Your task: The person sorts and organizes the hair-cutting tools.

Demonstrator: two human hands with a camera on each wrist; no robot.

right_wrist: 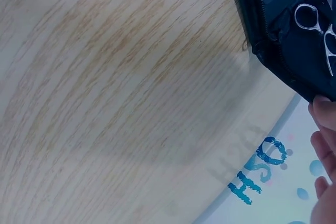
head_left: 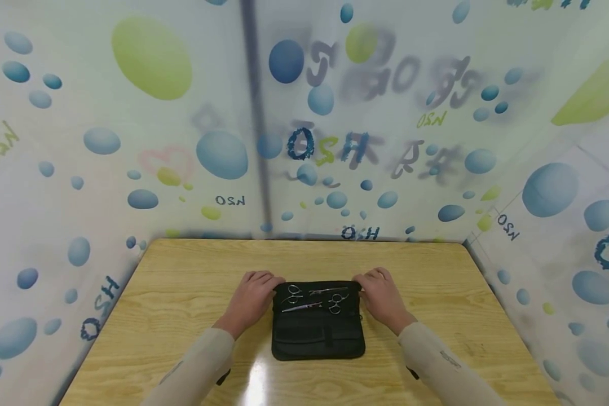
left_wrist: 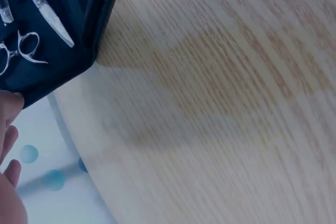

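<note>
A black zip case (head_left: 299, 334) lies open and flat on the table in the head view. Two pairs of silver scissors rest in its far half: one pair (head_left: 294, 294) has its finger loops at the left, the other pair (head_left: 335, 305) at the right. My left hand (head_left: 254, 298) pinches the case's far left corner between thumb and fingers. At the far right corner, my right hand (head_left: 383, 296) holds the edge the same way. Both wrist views show the thumb over the case's rim. The near half has a flat pocket with a short strap (head_left: 328, 336).
The wood-grain table (head_left: 193, 270) extends around the case on all sides. Walls (head_left: 223, 220) with blue and green spots and lettering rise behind the table and at both sides. A bright reflection lies on the tabletop left of the case.
</note>
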